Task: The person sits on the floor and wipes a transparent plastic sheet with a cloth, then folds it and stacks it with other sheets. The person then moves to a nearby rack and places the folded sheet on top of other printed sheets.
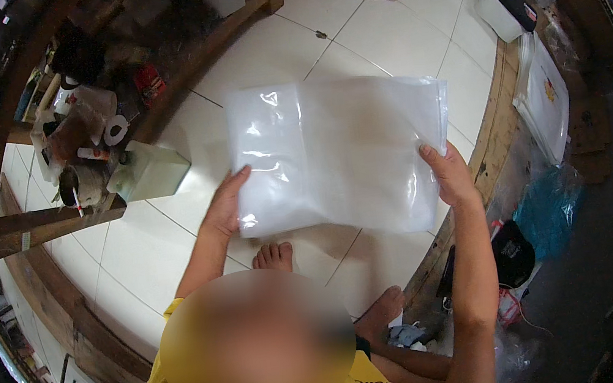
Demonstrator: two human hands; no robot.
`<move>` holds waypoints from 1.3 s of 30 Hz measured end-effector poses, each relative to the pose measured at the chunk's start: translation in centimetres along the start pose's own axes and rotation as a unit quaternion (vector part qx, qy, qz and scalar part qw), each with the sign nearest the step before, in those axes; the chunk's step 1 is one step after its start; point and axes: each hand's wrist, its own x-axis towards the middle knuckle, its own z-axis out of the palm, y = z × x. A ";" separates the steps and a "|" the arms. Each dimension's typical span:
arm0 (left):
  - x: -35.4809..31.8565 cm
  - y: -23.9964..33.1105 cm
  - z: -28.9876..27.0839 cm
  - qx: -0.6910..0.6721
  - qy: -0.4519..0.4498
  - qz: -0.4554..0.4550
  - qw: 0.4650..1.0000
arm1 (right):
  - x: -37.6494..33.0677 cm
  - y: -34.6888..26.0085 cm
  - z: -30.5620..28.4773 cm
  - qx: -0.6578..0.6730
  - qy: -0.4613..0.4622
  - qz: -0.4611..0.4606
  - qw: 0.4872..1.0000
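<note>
A wide stack of clear plastic sheets or bags (363,154) is held up in front of me, spread flat above the tiled floor. My left hand (227,201) grips its left edge, thumb on top and fingers hidden beneath. At the opposite edge my right hand (451,174) pinches the plastic the same way, thumb lying over the surface. The left part of the stack is glossy and folded over in a band; the rest looks smoother. Whether these are single sheets or bags I cannot tell.
On the left, a wooden shelf frame (59,229) carries a pale translucent jerrycan (151,171), a tape roll (116,130) and clutter. A wooden beam (496,145) runs along the right, with white packs (544,97), a white container with a black top (503,14) and blue plastic (551,211) beyond.
</note>
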 end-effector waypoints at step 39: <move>1.1 3.2 13.8 0.555 -0.103 -0.059 0.823 | -3.4 -17.1 -11.1 -0.428 -0.010 -0.202 0.881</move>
